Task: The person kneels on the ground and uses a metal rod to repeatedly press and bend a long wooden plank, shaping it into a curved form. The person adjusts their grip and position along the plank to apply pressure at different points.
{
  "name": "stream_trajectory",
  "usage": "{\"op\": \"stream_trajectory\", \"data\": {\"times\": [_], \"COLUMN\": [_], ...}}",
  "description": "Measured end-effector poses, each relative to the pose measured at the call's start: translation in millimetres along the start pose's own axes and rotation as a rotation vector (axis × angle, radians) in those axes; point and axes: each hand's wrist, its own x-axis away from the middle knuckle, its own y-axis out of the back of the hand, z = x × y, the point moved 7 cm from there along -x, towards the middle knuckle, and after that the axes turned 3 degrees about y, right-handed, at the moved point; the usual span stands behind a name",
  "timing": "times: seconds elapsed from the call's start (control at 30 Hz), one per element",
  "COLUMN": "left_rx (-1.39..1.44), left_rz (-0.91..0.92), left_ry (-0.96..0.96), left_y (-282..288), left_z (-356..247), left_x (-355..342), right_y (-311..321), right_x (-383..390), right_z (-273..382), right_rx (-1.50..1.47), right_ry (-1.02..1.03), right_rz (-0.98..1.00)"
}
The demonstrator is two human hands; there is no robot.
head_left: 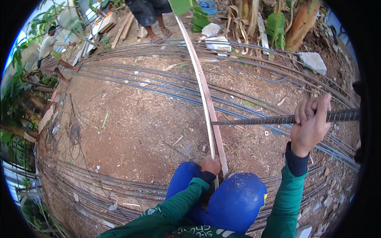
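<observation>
My right hand (311, 123) is wrapped around a ribbed steel reinforcing bar (262, 120), which runs across the view from the right edge. The bar's left end meets the side of a long plank (209, 99); whether they touch, I cannot tell. Along the plank's left edge runs a long pale strip (201, 84), possibly wood, stretching away from me. My left hand (211, 165) is closed around the near part of this strip, between my blue-clad knees. A short piece of the strip shows below that hand.
Several long steel bars (158, 85) lie across the ground ahead, and more bars (95, 186) lie close by my legs. A person's legs (154, 23) stand at the plank's far end. Another person (53, 51) is at far left. Concrete chunks (312, 62) lie at far right.
</observation>
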Motion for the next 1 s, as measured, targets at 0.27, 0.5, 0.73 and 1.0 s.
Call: {"op": "stream_trajectory", "data": {"times": [0.27, 0.5, 0.73, 1.0], "left_rx": [0.158, 0.104, 0.064, -0.070], "left_rz": [-0.034, -0.088, -0.084, -0.071], "left_ry": [-0.076, -0.075, -0.055, -0.001], "left_y": [15.6, 13.6, 8.2, 19.0], "left_z": [-7.0, -9.7, -6.0, -28.0], "left_x": [1.0, 2.2, -1.2, 5.5], "right_y": [177.4, 153.4, 62.7, 60.9], "right_x": [-68.2, -11.5, 46.0, 30.6], "right_z": [-68.7, -15.9, 31.0, 21.0], "right_rx": [0.067, 0.025, -0.173, -0.094], "right_ry": [-0.144, -0.102, -0.079, -0.156], "right_rz": [-0.389, -0.377, 0.102, -0.085]}}
